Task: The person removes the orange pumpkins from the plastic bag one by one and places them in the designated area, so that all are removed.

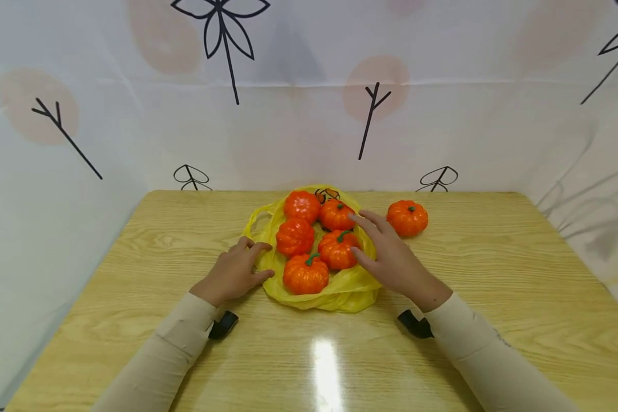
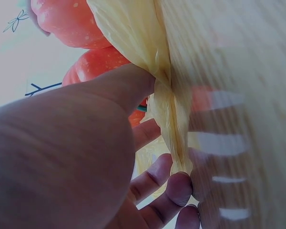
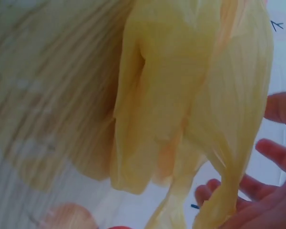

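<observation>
A light wood-grain table (image 1: 468,257) is filling the lower scene, with a white glare patch (image 1: 327,372) shining near its front. White cloth (image 1: 298,126) with black plant line drawings and pale peach blotches is hanging behind and along the sides; faint shadows are falling on the right side. A yellow plastic bag (image 1: 352,292) is lying mid-table, mouth facing up, long axis running roughly from back left to front right, a loop handle (image 1: 265,209) pointing left. Five orange pumpkins are sitting in its mouth: back-left pumpkin (image 1: 302,206), back-right pumpkin (image 1: 336,215), middle-left pumpkin (image 1: 294,237), middle-right pumpkin (image 1: 337,254), front pumpkin (image 1: 306,277). Green stems on the front and middle-right ones are leaning up and rightward. A loose pumpkin (image 1: 408,220) is resting on the table right of the bag, stem up, wider side to side than tall. The left hand (image 1: 234,272) is reaching to the bag's left edge, thumb and fingers standing apart on either side of the plastic, a fingertip touching it. The right hand (image 1: 391,257) is hovering at the bag's right edge, fingers spread, thumb parted; can't tell whether it's touching the pumpkins. Beige sleeves (image 1: 167,349) are covering both forearms.
</observation>
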`<state>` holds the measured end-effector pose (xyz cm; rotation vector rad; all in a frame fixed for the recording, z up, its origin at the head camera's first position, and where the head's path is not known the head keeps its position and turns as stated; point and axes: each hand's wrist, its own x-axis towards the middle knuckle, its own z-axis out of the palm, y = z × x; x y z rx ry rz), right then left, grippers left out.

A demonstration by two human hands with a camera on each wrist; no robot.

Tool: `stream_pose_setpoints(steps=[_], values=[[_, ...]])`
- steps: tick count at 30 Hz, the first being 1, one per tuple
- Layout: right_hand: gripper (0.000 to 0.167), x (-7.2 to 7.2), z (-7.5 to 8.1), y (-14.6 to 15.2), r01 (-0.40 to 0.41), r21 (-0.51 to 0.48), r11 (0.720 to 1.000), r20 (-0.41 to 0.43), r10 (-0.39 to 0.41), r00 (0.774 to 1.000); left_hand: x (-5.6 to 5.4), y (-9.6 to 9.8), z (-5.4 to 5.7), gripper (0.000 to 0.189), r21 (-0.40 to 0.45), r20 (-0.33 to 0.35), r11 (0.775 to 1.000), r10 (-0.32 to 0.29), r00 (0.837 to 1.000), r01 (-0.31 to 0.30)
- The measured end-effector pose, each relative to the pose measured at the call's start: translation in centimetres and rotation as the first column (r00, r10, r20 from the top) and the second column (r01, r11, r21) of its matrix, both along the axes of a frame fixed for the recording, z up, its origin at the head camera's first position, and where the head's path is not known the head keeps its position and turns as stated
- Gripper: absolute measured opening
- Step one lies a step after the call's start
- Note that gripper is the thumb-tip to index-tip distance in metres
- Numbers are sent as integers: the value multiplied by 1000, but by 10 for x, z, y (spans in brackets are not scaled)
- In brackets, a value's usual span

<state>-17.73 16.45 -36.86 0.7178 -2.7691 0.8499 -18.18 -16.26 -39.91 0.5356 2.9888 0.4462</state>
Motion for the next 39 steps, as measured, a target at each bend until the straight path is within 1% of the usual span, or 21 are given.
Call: stream_pose_setpoints(steps=[5,8,13,16,24,39], values=[[69,0,-4,-4,-50,58,997,84,45,995,-1,0,-1,54,-1,-2,1000,-2,1000,2],[71,1,-6,-5,-70,84,994,126,59,990,-1,-1,-3,55,0,0,1000,0,1000,0],[73,3,-9,-6,-107,113,988,156,89,984,0,-2,-4,55,9,13,1000,0,1000,-1],[74,4,-11,-6,-132,128,983,156,111,981,0,-2,-3,55,12,9,1000,0,1000,-1],[79,3,-15,-5,-172,161,972,123,153,980,-2,0,0,56,8,1,1000,-6,1000,6],[74,1,-18,-5,-170,212,962,101,151,983,-2,0,0,55,6,-2,1000,-2,1000,2]])
